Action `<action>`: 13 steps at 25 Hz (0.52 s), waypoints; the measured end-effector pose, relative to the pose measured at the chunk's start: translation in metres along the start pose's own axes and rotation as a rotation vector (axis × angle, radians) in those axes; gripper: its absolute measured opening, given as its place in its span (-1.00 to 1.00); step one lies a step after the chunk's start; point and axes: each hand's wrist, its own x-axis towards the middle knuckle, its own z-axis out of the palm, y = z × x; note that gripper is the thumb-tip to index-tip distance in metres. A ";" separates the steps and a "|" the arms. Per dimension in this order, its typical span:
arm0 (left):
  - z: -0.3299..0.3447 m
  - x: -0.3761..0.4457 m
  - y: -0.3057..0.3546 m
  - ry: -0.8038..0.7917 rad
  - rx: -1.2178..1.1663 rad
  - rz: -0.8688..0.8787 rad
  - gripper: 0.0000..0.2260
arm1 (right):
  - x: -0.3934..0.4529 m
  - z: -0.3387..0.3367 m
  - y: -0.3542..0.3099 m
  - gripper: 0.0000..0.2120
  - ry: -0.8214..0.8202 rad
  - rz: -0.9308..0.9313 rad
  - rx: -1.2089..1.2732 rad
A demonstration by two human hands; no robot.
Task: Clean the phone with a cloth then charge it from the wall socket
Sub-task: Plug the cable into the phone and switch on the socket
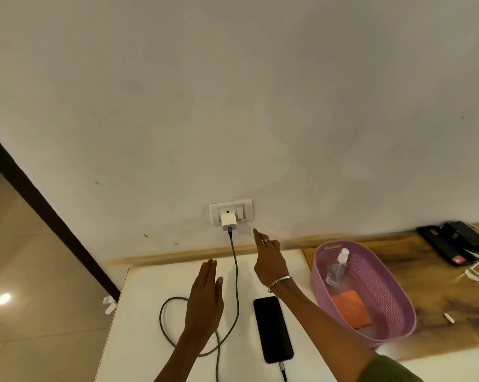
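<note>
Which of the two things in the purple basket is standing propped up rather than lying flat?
The clear spray bottle, leaning at the basket's far end. The orange cloth lies flat on the bottom, nearer the person.

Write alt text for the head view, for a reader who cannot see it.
A person's right hand points its index finger toward a white wall socket plate holding a white charger plug, while the left hand hovers open. The grey braided cable runs to a black phone on the white table, beside a purple plastic basket.
</note>
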 end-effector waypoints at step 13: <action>-0.020 0.073 0.024 0.000 -0.186 -0.042 -0.52 | 0.039 0.006 -0.031 -0.22 -0.060 -0.022 -0.250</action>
